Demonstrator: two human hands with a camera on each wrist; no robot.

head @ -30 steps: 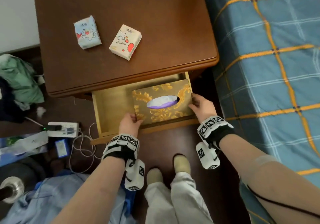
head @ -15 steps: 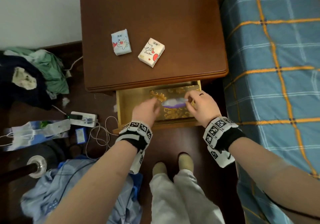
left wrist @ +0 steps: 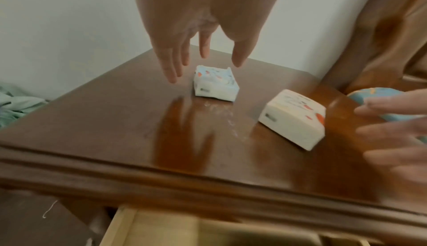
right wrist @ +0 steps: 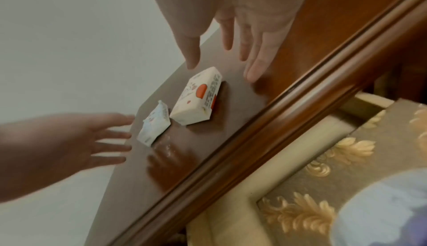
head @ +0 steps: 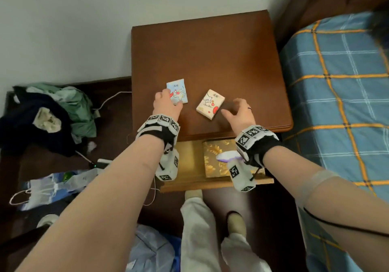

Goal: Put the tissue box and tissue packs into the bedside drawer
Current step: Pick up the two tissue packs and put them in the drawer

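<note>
The gold patterned tissue box (head: 219,158) (right wrist: 346,158) lies in the right part of the open drawer (head: 189,162), partly hidden by my right wrist. Two tissue packs lie on the brown bedside table (head: 210,50). My left hand (head: 166,97) (left wrist: 204,71) hovers with spread fingers over the left edge of the blue pack (head: 179,91) (left wrist: 216,83) (right wrist: 154,127), not closed on it. My right hand (head: 231,107) (right wrist: 221,71) is spread just right of the cream and red pack (head: 210,107) (left wrist: 293,120) (right wrist: 196,100). Neither hand holds anything.
A bed with a blue plaid cover (head: 336,103) borders the table on the right. A pile of clothes (head: 52,113), a plastic bag (head: 52,185) and cables lie on the floor to the left. My feet (head: 235,223) stand below the drawer front. A white wall is behind.
Both hands have let go of the gold tissue box, which stays in the drawer. They have risen onto the tabletop toward the two packs.
</note>
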